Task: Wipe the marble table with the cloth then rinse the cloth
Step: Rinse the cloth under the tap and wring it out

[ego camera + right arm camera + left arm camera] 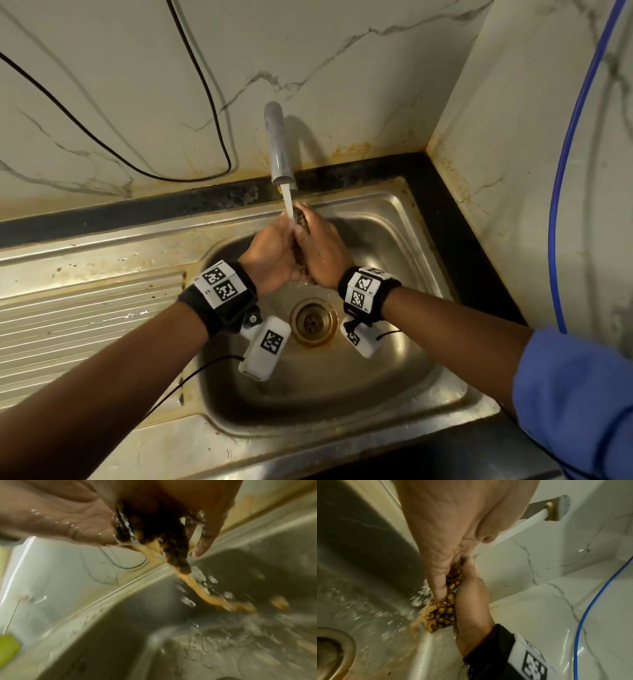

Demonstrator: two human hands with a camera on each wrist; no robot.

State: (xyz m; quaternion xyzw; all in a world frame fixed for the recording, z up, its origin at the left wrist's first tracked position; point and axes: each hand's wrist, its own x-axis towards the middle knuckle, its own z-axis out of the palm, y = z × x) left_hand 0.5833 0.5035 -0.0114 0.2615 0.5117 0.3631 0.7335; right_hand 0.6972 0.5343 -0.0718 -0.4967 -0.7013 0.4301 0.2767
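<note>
A wet, dark brown patterned cloth [300,219] is squeezed between my two hands over the steel sink [342,394]. My left hand [279,240] grips it from the left and my right hand [320,240] from the right, palms facing each other. A grey tap [279,144] runs a white stream of water [289,205] onto the top of the cloth. In the left wrist view the cloth [447,609] bulges out between the hands, and brown water runs off it. The right wrist view is blurred; the cloth [154,536] drips a brown stream there too.
The drain [313,322] lies below my wrists. A ribbed draining board [85,308] extends left. A black cable [205,85] hangs on the marble wall and a blue hose [565,171] on the right wall. A black counter edge [445,222] borders the sink.
</note>
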